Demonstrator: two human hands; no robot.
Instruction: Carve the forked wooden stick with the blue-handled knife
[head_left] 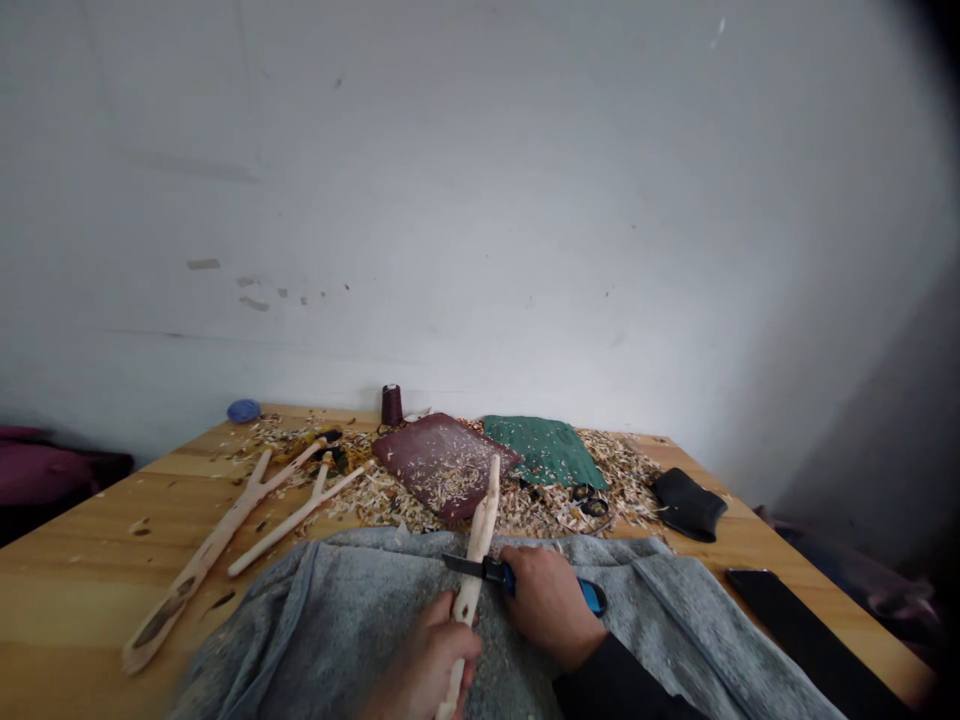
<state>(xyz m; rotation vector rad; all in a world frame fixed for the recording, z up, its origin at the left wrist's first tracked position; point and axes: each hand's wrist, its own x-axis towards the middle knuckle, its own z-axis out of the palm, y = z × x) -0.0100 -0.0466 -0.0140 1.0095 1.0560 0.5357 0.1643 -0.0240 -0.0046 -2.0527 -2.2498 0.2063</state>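
Two hands on one pale stick (480, 525), knife (480, 568) against wood.

Left hand (424, 660) clenched low around the stick, far end tilted up and away toward a maroon pad (442, 465); right hand (551, 605) closed around the blue handle of the knife, dark blade laid crosswise against the stick just above the left fist; all over a grey cloth (337, 620) spread at the near edge of the wooden table (67, 570); beyond, shavings (622, 480) heaped around the maroon pad and a green pad (546, 450) (some flakes on the cloth too); left, two forked sticks (217, 540) flat on bare wood; far edge, a dark thread spool (391, 405); right, a black pouch (688, 503) and a long black strip (810, 630).
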